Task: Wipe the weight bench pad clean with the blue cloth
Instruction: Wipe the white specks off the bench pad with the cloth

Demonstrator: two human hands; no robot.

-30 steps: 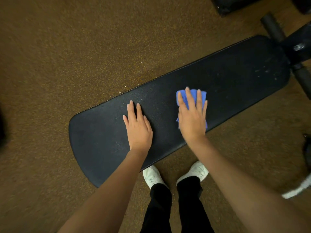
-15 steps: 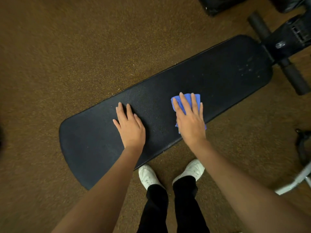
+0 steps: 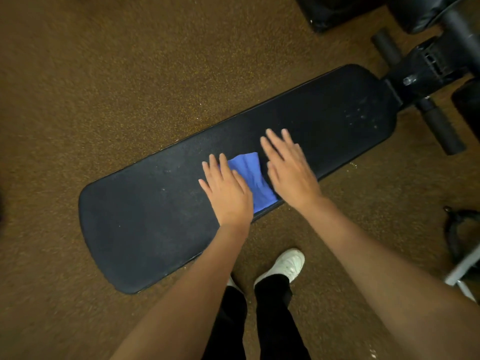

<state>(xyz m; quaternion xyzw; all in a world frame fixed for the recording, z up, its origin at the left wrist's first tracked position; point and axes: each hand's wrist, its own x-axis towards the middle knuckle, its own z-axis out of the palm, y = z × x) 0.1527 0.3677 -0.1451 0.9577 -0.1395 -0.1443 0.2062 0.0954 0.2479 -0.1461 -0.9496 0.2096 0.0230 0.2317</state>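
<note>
Lying flat near the middle of the weight bench pad (image 3: 161, 216), against its near edge, the blue cloth (image 3: 253, 178) was gripped by neither of the hands. The left hand (image 3: 227, 189) pressed straight fingers on the cloth's left part; the right hand (image 3: 291, 168), open and blurred, hovered or rested just beside it. With so light a hold, the cloth might have bunched or slid off the near edge, leaving pale specks at the pad's far right end.
</note>
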